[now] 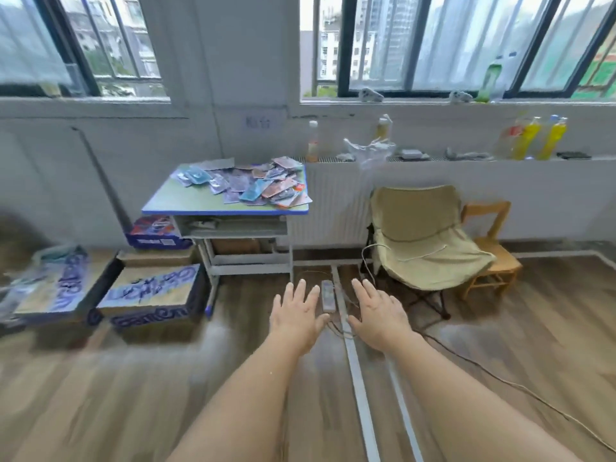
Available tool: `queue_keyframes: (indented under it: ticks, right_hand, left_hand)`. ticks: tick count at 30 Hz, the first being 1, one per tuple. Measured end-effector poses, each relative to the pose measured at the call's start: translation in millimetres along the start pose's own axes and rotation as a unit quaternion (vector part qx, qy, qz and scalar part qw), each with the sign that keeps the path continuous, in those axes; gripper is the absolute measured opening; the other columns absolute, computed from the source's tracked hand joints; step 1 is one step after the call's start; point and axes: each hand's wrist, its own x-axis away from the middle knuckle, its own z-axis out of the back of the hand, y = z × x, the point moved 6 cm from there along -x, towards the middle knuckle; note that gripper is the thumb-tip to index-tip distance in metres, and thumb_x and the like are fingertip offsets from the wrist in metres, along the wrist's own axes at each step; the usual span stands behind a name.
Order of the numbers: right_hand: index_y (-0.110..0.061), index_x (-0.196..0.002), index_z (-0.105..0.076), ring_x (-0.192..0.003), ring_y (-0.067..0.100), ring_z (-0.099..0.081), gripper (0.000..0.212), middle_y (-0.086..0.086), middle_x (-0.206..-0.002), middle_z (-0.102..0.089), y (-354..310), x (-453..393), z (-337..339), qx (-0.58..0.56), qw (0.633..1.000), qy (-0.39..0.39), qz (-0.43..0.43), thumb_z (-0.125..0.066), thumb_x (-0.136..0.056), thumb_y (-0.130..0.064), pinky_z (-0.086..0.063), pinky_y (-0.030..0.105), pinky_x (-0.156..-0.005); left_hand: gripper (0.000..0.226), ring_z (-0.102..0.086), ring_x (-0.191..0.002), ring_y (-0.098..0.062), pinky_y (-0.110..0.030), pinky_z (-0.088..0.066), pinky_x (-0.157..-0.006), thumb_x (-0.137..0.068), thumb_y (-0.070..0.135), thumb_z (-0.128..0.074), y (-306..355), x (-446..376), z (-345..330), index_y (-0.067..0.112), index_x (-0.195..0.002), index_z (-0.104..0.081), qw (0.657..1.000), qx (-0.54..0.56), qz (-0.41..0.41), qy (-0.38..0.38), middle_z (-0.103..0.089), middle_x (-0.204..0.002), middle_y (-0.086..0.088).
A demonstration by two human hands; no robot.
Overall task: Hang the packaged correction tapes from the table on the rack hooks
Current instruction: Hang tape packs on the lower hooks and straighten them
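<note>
Packets of correction tape (253, 186) heaped every way on table (186, 199); left hand (295, 315), right hand (378, 316) spread, empty.

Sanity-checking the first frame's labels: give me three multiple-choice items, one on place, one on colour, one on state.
1. Where does the pile of packaged correction tapes lie?
A. on the beige folding chair
B. on the green-topped, blue-edged table
C. on the floor

2. What colour is the folding chair's fabric?
A. beige
B. red
C. black

3. How are the two hands?
A. both gripping packets
B. left gripping, right open
C. both open, holding nothing

Key: 1 B, the packets cover the tabletop's far right part. 2 A, its seat and back are pale beige. 3 C, left hand and right hand show spread fingers.
</note>
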Motion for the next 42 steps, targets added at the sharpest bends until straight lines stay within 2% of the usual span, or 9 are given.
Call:
queue_keyframes:
  ticks: [12, 18, 23, 27, 30, 34, 38, 42]
  right_hand:
    - [-0.022, -0.156, 0.000, -0.146, 0.026, -0.021, 0.075, 0.004, -0.163, -0.005, -137.9, -195.7, 22.6, 0.021, 0.990, 0.011, 0.141, -0.041, -0.098, -0.048, -0.016, 0.042, -0.118]
    - [-0.021, -0.156, 0.000, -0.144, 0.027, -0.024, 0.074, 0.005, -0.162, -0.008, -188.9, -296.8, 49.9, 0.025, 0.983, 0.011, 0.183, -0.040, -0.099, -0.047, -0.019, 0.042, -0.118]
    - [-0.021, -0.155, 0.001, -0.144, 0.028, -0.024, 0.074, 0.005, -0.162, -0.008, -225.3, -362.6, 43.0, 0.039, 0.979, -0.021, 0.201, -0.039, -0.099, -0.047, -0.019, 0.043, -0.117]
    - [-0.020, -0.155, -0.004, -0.142, 0.028, -0.027, 0.071, 0.004, -0.161, -0.014, -254.0, -415.3, 41.9, 0.042, 0.978, -0.028, 0.204, -0.040, -0.099, -0.047, -0.023, 0.043, -0.116]
    - [-0.020, -0.155, -0.003, -0.143, 0.028, -0.024, 0.072, 0.004, -0.161, -0.011, -274.4, -457.5, 44.1, 0.038, 0.982, -0.033, 0.183, -0.041, -0.099, -0.046, -0.024, 0.044, -0.115]
    - [-0.020, -0.154, -0.007, -0.140, 0.028, -0.030, 0.070, 0.005, -0.158, -0.021, -296.9, -514.3, 49.2, 0.033, 0.990, -0.021, 0.136, -0.042, -0.099, -0.045, -0.023, 0.042, -0.115]
    - [-0.018, -0.155, -0.004, -0.143, 0.029, -0.026, 0.071, 0.007, -0.161, -0.014, -319.7, -554.8, 43.7, 0.040, 0.993, -0.041, 0.107, -0.040, -0.100, -0.045, -0.022, 0.043, -0.116]
    - [-0.018, -0.155, -0.002, -0.143, 0.028, -0.025, 0.071, 0.006, -0.162, -0.011, -323.8, -586.7, 32.5, 0.043, 0.993, -0.067, 0.082, -0.039, -0.100, -0.044, -0.024, 0.042, -0.114]
  left_hand:
    - [0.064, 0.007, -0.150, -0.025, -0.043, -0.002, -0.121, -0.103, 0.051, -0.028, -172.4, -106.6, 39.1, 0.029, -0.156, 0.000, 0.987, 0.043, 0.157, 0.016, 0.007, -0.164, -0.003]
    - [0.063, 0.007, -0.150, -0.026, -0.043, -0.002, -0.120, -0.103, 0.048, -0.029, -239.6, -170.5, 73.7, 0.028, -0.156, -0.001, 0.978, 0.060, 0.201, 0.018, 0.007, -0.164, -0.003]
    - [0.064, 0.008, -0.150, -0.025, -0.043, -0.001, -0.121, -0.103, 0.049, -0.029, -291.3, -211.7, 70.5, 0.028, -0.156, 0.000, 0.971, 0.077, 0.228, -0.002, 0.008, -0.164, -0.004]
    - [0.064, 0.008, -0.150, -0.025, -0.043, -0.001, -0.121, -0.103, 0.049, -0.030, -332.8, -254.7, 72.2, 0.028, -0.156, 0.000, 0.970, 0.084, 0.226, -0.016, 0.008, -0.164, -0.004]
    - [0.065, 0.005, -0.150, -0.026, -0.043, -0.004, -0.120, -0.103, 0.049, -0.031, -367.5, -297.1, 83.1, 0.027, -0.156, -0.001, 0.975, 0.077, 0.206, -0.019, 0.007, -0.164, -0.004]
    - [0.065, 0.004, -0.150, -0.026, -0.043, -0.005, -0.121, -0.103, 0.049, -0.031, -415.2, -353.9, 100.7, 0.026, -0.156, -0.002, 0.984, 0.069, 0.163, -0.011, 0.006, -0.164, -0.004]
    - [0.064, -0.001, -0.150, -0.028, -0.046, -0.012, -0.120, -0.103, 0.050, -0.030, -458.1, -398.1, 101.1, 0.026, -0.156, -0.003, 0.985, 0.065, 0.154, -0.027, 0.004, -0.164, -0.005]
    - [0.065, -0.002, -0.149, -0.029, -0.051, -0.018, -0.118, -0.102, 0.049, -0.033, -470.8, -431.9, 88.6, 0.028, -0.156, -0.003, 0.984, 0.095, 0.134, -0.064, 0.007, -0.164, -0.003]
